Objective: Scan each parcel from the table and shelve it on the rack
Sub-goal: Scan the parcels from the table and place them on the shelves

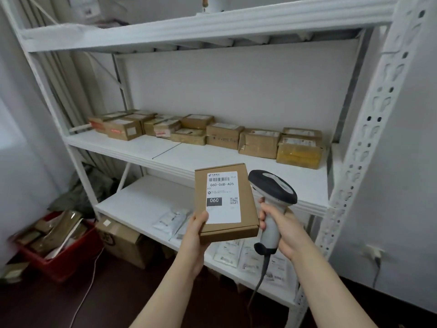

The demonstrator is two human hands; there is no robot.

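My left hand (197,229) grips a flat brown cardboard parcel (246,209) by its lower left corner, thumb on top. The parcel's white label with a barcode and "060" faces up. My right hand (282,227) holds the grey handle of a barcode scanner (272,189), whose dark head sits just right of the parcel's upper edge. Both are held in front of the white metal rack (369,129). A row of several brown parcels (259,143) lines the back of the middle shelf (203,157).
White padded mailers (171,220) lie on the lower shelf. A red crate (71,255) with packages sits on the floor at the left, a cardboard box (123,240) beside it under the rack. The scanner's cable (259,284) hangs down. A wall socket (373,253) is at right.
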